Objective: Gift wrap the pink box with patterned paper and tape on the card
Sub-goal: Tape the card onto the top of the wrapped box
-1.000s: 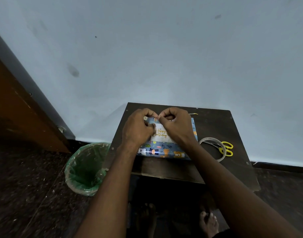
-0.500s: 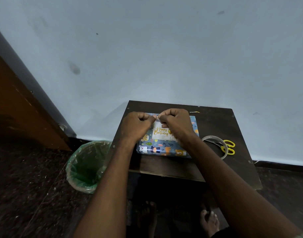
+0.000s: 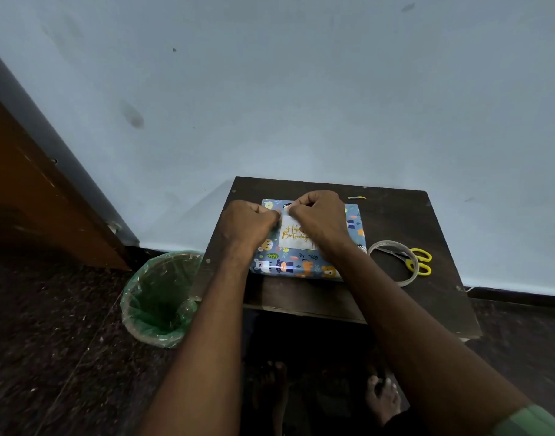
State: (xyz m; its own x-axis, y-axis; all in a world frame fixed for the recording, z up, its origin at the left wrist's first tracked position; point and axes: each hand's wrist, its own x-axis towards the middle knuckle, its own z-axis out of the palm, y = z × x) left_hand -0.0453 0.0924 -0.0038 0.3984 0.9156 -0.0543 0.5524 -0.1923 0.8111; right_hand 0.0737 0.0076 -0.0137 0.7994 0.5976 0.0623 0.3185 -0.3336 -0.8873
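The box (image 3: 301,264), wrapped in blue paper with cartoon animals, lies flat on a small dark wooden table (image 3: 395,215). A white card (image 3: 293,237) with gold "Happy Birthday" lettering sits on top of the box. My left hand (image 3: 249,223) and my right hand (image 3: 320,218) meet over the card's far edge, fingers curled, fingertips pinching something small there that looks like a piece of tape. The hands hide the card's upper part. A roll of clear tape (image 3: 392,262) lies to the right of the box.
Yellow-handled scissors (image 3: 417,261) lie across the tape roll. A bin with a green liner (image 3: 161,297) stands on the floor left of the table. A blue-grey wall rises behind, a wooden door (image 3: 34,196) at left. My bare feet (image 3: 381,398) are under the table.
Both hands slid a little from the card's middle to its far edge and drew closer together. The box, tape roll and scissors stayed in place.
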